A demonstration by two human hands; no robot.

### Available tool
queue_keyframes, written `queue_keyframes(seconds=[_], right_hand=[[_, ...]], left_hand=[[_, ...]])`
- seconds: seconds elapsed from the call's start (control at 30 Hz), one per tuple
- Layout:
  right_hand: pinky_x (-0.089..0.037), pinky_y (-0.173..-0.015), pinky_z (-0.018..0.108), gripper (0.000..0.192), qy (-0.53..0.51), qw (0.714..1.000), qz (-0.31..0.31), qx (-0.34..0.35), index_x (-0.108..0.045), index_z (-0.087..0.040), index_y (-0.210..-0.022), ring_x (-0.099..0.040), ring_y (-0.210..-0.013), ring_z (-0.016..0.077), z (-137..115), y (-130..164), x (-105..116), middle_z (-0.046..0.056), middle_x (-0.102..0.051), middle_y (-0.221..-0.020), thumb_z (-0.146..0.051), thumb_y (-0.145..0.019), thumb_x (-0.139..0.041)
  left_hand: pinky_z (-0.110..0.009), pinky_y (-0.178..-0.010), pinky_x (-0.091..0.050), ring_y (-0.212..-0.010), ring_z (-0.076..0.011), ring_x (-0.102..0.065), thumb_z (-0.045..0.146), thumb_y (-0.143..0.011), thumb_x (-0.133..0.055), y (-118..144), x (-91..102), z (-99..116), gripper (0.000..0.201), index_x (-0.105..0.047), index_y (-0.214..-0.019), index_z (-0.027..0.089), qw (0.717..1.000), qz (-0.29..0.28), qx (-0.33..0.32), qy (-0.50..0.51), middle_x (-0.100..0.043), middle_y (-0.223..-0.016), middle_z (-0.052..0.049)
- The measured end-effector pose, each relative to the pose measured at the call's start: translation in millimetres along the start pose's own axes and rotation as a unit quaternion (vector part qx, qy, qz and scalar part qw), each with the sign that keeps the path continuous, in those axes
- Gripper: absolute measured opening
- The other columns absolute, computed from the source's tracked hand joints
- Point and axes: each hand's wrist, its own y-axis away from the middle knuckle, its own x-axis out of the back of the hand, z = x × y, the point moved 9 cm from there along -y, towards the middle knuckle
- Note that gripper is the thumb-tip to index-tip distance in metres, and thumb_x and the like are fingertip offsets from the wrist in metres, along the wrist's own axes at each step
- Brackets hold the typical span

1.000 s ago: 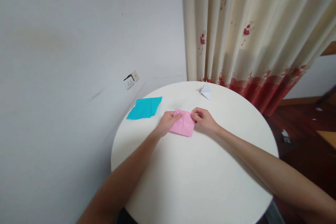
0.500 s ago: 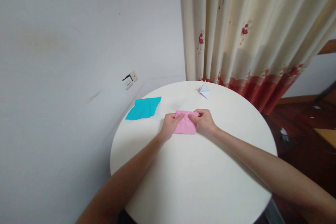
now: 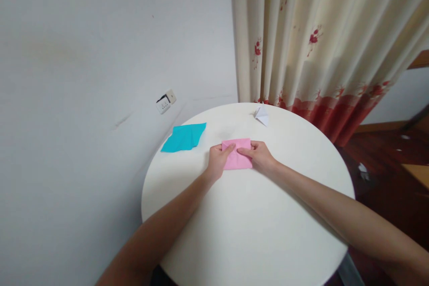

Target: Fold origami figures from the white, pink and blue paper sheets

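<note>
A folded square of pink paper (image 3: 237,161) is held between my two hands over the middle of the round white table. My left hand (image 3: 217,159) grips its left side, thumb on top and the other fingers behind. On the right side, my right hand (image 3: 262,155) pinches it the same way, its thumb reaching toward the centre crease. The fingers behind the paper are mostly hidden. Beyond my left hand lies a creased blue sheet of paper (image 3: 184,137). A folded white paper piece (image 3: 261,115) rests near the table's far edge.
The round white table (image 3: 254,232) stands close to a white wall (image 3: 100,53) with a socket (image 3: 163,105). Behind it hangs a cream and red floral curtain (image 3: 301,53). On the dark floor at the right lies a small whitish object (image 3: 363,171).
The pink paper has turned slightly between my hands, its right top corner shifting left. Both thumbs still press on it. The blue and white papers lie as before.
</note>
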Motion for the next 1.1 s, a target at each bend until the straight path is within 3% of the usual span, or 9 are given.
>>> queue_keyframes(seconds=[0.17, 0.3, 0.4, 0.6, 0.83, 0.9, 0.97, 1.03, 1.1], right_hand=[[-0.043, -0.057, 0.027, 0.038, 0.068, 0.997, 0.022, -0.003, -0.073, -0.008, -0.074, -0.058, -0.059, 0.0148, 7, 0, 6, 0.007, -0.072, -0.072, -0.038, -0.054, -0.086], [-0.044, -0.057, 0.028, 0.039, 0.072, 0.997, 0.007, -0.001, -0.073, -0.008, -0.073, -0.058, -0.060, 0.0155, 8, -2, 7, 0.006, -0.071, -0.070, -0.040, -0.055, -0.085], [-0.044, -0.058, 0.028, 0.040, 0.084, 0.996, 0.000, -0.005, -0.073, -0.008, -0.073, -0.058, -0.061, 0.0160, 8, -2, 6, 0.006, -0.070, -0.070, -0.043, -0.055, -0.084], [-0.043, -0.056, 0.028, 0.042, 0.094, 0.995, -0.002, -0.020, -0.073, -0.008, -0.074, -0.057, -0.059, 0.0154, 7, 0, 4, 0.006, -0.069, -0.068, -0.042, -0.053, -0.084], [-0.039, -0.048, 0.024, 0.037, 0.141, 0.988, -0.011, -0.067, -0.073, -0.008, -0.071, -0.054, -0.052, 0.0122, 10, 2, 10, 0.005, -0.068, -0.063, -0.037, -0.052, -0.085], [-0.041, -0.049, 0.023, 0.036, 0.144, 0.986, -0.028, -0.077, -0.074, -0.008, -0.071, -0.055, -0.053, 0.0123, 11, 3, 9, 0.006, -0.069, -0.065, -0.036, -0.052, -0.086], [-0.043, -0.051, 0.024, 0.035, 0.151, 0.983, -0.057, -0.087, -0.074, -0.009, -0.073, -0.057, -0.054, 0.0126, 13, 5, 5, 0.005, -0.070, -0.066, -0.034, -0.051, -0.087], [-0.044, -0.051, 0.024, 0.034, 0.161, 0.979, -0.086, -0.094, -0.075, -0.009, -0.073, -0.057, -0.054, 0.0125, 14, 8, 0, 0.004, -0.069, -0.065, -0.033, -0.051, -0.088], [-0.043, -0.050, 0.023, 0.033, 0.171, 0.975, -0.103, -0.093, -0.075, -0.010, -0.071, -0.056, -0.053, 0.0121, 14, 9, -3, 0.002, -0.068, -0.063, -0.033, -0.052, -0.087]], left_hand=[[-0.028, -0.059, -0.049, -0.062, -0.0164, -0.062, 0.050, -0.057, -0.085, 2, -2.2, -6, 0.046, -0.074, -0.079, 0.011, 1.000, 0.000, 0.018, 0.013, -0.071, -0.074, -0.006], [-0.030, -0.064, -0.051, -0.065, -0.0180, -0.064, 0.045, -0.054, -0.088, 4, -11.0, -6, 0.049, -0.074, -0.086, 0.010, 0.998, -0.045, 0.038, 0.010, -0.073, -0.076, -0.008], [-0.030, -0.064, -0.051, -0.064, -0.0178, -0.064, 0.044, -0.054, -0.088, 5, -10.6, -5, 0.048, -0.074, -0.085, 0.010, 0.998, -0.043, 0.040, 0.006, -0.072, -0.074, -0.007], [-0.025, -0.053, -0.044, -0.059, -0.0152, -0.061, 0.052, -0.062, -0.081, -5, 1.6, 1, 0.044, -0.074, -0.075, 0.011, 0.999, -0.031, 0.018, -0.040, -0.071, -0.070, -0.005], [-0.034, -0.081, -0.052, -0.088, -0.0227, -0.070, 0.052, -0.069, -0.078, -28, 35.8, 27, 0.047, -0.074, -0.090, 0.011, 1.000, -0.010, -0.012, -0.007, -0.074, -0.095, -0.016], [-0.034, -0.080, -0.052, -0.089, -0.0235, -0.070, 0.053, -0.070, -0.076, -26, 30.8, 30, 0.050, -0.074, -0.098, 0.012, 0.996, -0.074, 0.015, -0.047, -0.074, -0.100, -0.018], [-0.031, -0.074, -0.052, -0.083, -0.0232, -0.070, 0.052, -0.069, -0.077, -15, 15.4, 29, 0.049, -0.075, -0.098, 0.012, 0.976, -0.183, 0.046, -0.109, -0.074, -0.098, -0.016], [-0.027, -0.061, -0.048, -0.070, -0.0210, -0.067, 0.048, -0.067, -0.079, 0, 1.3, 26, 0.042, -0.077, -0.087, 0.011, 0.942, -0.274, 0.055, -0.185, -0.075, -0.084, -0.012], [-0.024, -0.048, -0.038, -0.055, -0.0171, -0.059, 0.046, -0.064, -0.081, 9, -5.5, 24, 0.037, -0.075, -0.071, 0.010, 0.919, -0.305, 0.046, -0.246, -0.069, -0.064, -0.006]])
